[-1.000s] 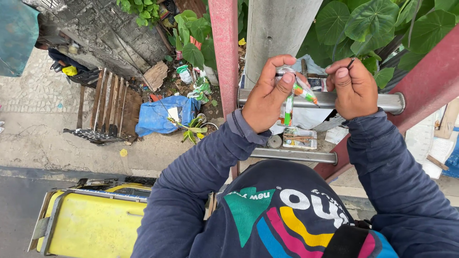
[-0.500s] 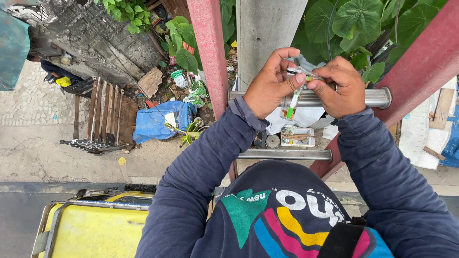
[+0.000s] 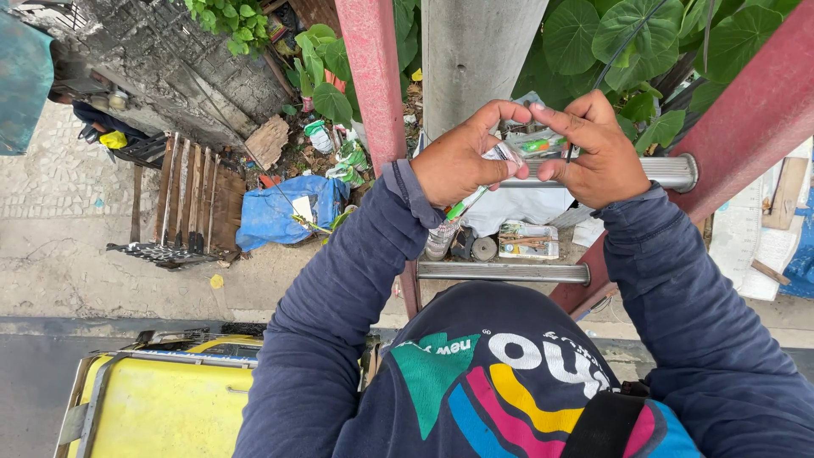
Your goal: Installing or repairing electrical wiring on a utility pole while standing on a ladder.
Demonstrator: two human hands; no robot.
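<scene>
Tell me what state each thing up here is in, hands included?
left hand: closed, pinching the clear packet
right hand: closed, pinching the packet's other end
clear packet: held between both hands above the rung, crumpled
upper ladder rung: horizontal, partly hidden by the hands
lower ladder rung: horizontal, bare
blue tarp: crumpled on the ground
wooden pallet: lying flat
</scene>
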